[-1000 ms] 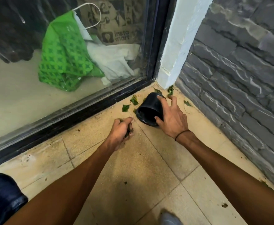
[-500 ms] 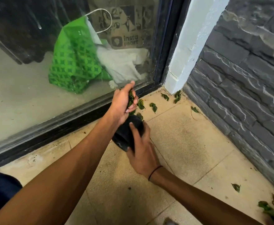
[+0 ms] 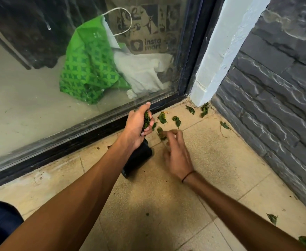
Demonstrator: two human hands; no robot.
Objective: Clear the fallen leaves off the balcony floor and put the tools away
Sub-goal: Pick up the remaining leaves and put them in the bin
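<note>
By glass door track, left hand (image 3: 136, 126) clutches leaf wad, fingers curled round it, above black pot (image 3: 136, 161) lying on floor (image 3: 212, 160). Right hand (image 3: 175, 156) blurred, fingers loosely spread, reaching leaves (image 3: 168, 119) just beyond fingertips, far-right; right hand nearer.

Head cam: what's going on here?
A person is picking fallen leaves off a balcony floor by hand. The left hand grips a bunch of green leaves above a black pot lying on the tiles. The right hand, motion-blurred, reaches toward a leaf by the glass door; whether its fingers hold it is unclear. More leaves lie loose in the corner and at the lower right.
</note>
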